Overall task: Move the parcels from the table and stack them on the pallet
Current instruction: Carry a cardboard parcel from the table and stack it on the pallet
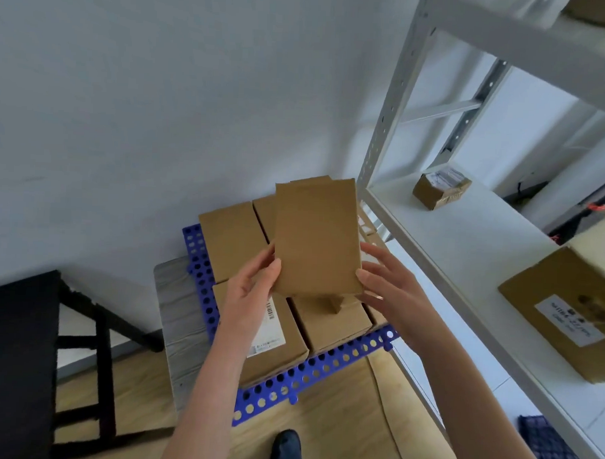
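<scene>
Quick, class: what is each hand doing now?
Left hand: holding the cardboard parcel by its left edge.
Right hand: holding the same parcel by its right edge.

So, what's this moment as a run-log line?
left hand: holds parcel | right hand: holds parcel | parcel: over pallet, not placed

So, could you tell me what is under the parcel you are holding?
Below the held parcel, gripped by the left hand and right hand, brown parcels sit on the blue pallet, one bearing a white label. The layer's middle is hidden behind it.
</scene>
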`<action>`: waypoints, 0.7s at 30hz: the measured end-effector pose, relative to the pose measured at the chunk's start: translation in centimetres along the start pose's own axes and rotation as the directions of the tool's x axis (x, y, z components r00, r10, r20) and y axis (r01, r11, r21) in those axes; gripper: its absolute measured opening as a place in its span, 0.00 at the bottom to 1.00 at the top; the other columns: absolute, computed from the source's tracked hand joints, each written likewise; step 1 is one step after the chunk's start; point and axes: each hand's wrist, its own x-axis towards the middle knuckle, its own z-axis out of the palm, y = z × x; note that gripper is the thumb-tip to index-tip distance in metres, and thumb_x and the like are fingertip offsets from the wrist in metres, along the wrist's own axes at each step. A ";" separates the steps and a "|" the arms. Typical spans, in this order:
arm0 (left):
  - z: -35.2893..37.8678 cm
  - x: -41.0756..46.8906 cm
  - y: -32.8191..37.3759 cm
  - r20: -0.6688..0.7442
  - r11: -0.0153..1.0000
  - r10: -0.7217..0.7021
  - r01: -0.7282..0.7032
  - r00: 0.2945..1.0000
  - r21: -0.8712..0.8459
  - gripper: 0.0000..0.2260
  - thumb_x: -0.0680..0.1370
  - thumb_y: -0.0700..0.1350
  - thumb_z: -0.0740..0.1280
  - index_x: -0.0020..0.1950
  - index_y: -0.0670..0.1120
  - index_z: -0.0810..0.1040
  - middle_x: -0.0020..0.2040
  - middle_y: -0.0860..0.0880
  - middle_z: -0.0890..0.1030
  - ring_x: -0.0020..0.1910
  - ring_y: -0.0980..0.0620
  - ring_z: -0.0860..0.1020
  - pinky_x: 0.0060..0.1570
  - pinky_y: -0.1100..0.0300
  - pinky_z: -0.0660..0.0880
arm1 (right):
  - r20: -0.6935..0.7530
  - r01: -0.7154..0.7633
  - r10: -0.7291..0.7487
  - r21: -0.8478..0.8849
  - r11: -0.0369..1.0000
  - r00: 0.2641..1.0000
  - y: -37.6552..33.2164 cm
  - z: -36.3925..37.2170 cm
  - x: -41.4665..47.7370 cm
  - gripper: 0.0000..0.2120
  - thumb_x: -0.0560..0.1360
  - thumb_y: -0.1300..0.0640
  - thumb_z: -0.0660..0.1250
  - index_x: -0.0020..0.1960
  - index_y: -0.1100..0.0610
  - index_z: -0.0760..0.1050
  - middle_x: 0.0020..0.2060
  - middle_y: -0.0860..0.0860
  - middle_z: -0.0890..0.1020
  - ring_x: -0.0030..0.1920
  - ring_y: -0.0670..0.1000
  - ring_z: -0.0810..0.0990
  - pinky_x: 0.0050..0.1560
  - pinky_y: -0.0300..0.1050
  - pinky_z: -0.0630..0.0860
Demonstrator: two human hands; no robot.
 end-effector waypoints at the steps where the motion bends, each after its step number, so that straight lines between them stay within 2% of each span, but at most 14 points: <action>1: 0.2 0.4 0.1 0.009 1.000 0.014 -0.014 1.000 -0.005 0.12 0.77 0.47 0.63 0.58 0.61 0.73 0.56 0.62 0.78 0.54 0.66 0.78 0.50 0.68 0.77 | 0.004 0.000 0.000 0.020 1.000 1.000 -0.1 -0.1 0.5 0.27 0.68 0.45 0.70 0.66 0.43 0.70 0.54 0.47 0.82 0.56 0.50 0.82 0.60 0.50 0.78; 3: 0.7 1.1 0.1 0.018 1.000 0.023 -0.023 1.000 -0.011 0.16 0.75 0.49 0.63 0.62 0.61 0.72 0.57 0.62 0.78 0.55 0.65 0.78 0.50 0.68 0.77 | 0.010 -0.001 0.001 0.037 0.999 1.000 -0.3 -0.3 1.4 0.25 0.72 0.47 0.70 0.67 0.45 0.70 0.50 0.42 0.84 0.54 0.46 0.82 0.59 0.47 0.78; 5: 1.2 1.6 0.2 0.010 1.000 0.020 -0.020 1.000 -0.014 0.21 0.71 0.53 0.64 0.64 0.62 0.71 0.60 0.61 0.78 0.57 0.62 0.77 0.51 0.67 0.77 | 0.014 -0.004 0.004 0.040 0.999 1.000 -0.7 -0.3 2.2 0.23 0.71 0.47 0.66 0.66 0.43 0.69 0.47 0.36 0.83 0.53 0.41 0.82 0.58 0.44 0.78; 8: 1.8 2.7 0.2 -0.033 1.000 0.018 -0.018 0.999 -0.017 0.20 0.69 0.56 0.64 0.61 0.66 0.71 0.62 0.59 0.76 0.59 0.59 0.76 0.49 0.66 0.77 | 0.040 -0.013 0.012 0.033 0.999 0.999 -1.2 -0.7 3.7 0.21 0.71 0.47 0.63 0.64 0.40 0.69 0.47 0.34 0.83 0.53 0.40 0.81 0.56 0.40 0.77; 11: 2.4 3.9 0.0 -0.127 1.000 0.003 -0.006 0.992 -0.025 0.19 0.69 0.56 0.64 0.60 0.66 0.71 0.60 0.57 0.76 0.58 0.56 0.77 0.50 0.62 0.79 | 0.062 -0.003 0.001 0.032 0.999 0.998 -1.4 -0.9 5.5 0.15 0.77 0.50 0.61 0.63 0.39 0.70 0.45 0.30 0.82 0.52 0.36 0.81 0.53 0.35 0.78; 13: 2.8 4.8 -0.2 -0.190 1.000 -0.007 0.004 0.982 -0.019 0.18 0.70 0.55 0.64 0.61 0.64 0.72 0.58 0.58 0.77 0.57 0.55 0.77 0.52 0.57 0.78 | 0.067 0.000 -0.001 0.007 1.000 0.998 -1.5 -0.9 6.8 0.16 0.78 0.50 0.61 0.65 0.39 0.70 0.47 0.32 0.82 0.54 0.37 0.80 0.58 0.37 0.77; 15: 3.2 5.8 -0.5 -0.255 1.000 -0.002 0.003 0.967 0.001 0.17 0.75 0.53 0.63 0.63 0.62 0.71 0.55 0.61 0.76 0.56 0.56 0.77 0.53 0.57 0.78 | 0.072 0.005 -0.002 -0.039 0.999 0.997 -1.4 -0.9 8.3 0.17 0.78 0.50 0.62 0.66 0.40 0.72 0.54 0.36 0.81 0.58 0.40 0.79 0.64 0.45 0.75; 17: 3.6 7.1 -0.7 -0.327 1.000 0.001 0.006 0.945 0.019 0.18 0.79 0.50 0.61 0.68 0.58 0.68 0.53 0.63 0.75 0.54 0.59 0.76 0.54 0.57 0.76 | 0.090 0.042 -0.033 -0.101 0.994 0.995 -1.6 -0.9 9.9 0.18 0.78 0.52 0.64 0.68 0.42 0.72 0.59 0.39 0.80 0.61 0.42 0.78 0.67 0.51 0.73; 21: 3.6 9.5 -1.1 -0.441 0.999 0.010 0.010 0.897 0.041 0.19 0.81 0.47 0.59 0.72 0.54 0.66 0.52 0.64 0.73 0.52 0.60 0.75 0.58 0.53 0.75 | 0.177 0.115 -0.083 -0.179 0.977 0.981 -2.9 -0.3 13.6 0.21 0.80 0.56 0.63 0.72 0.48 0.69 0.61 0.39 0.79 0.59 0.36 0.76 0.66 0.43 0.72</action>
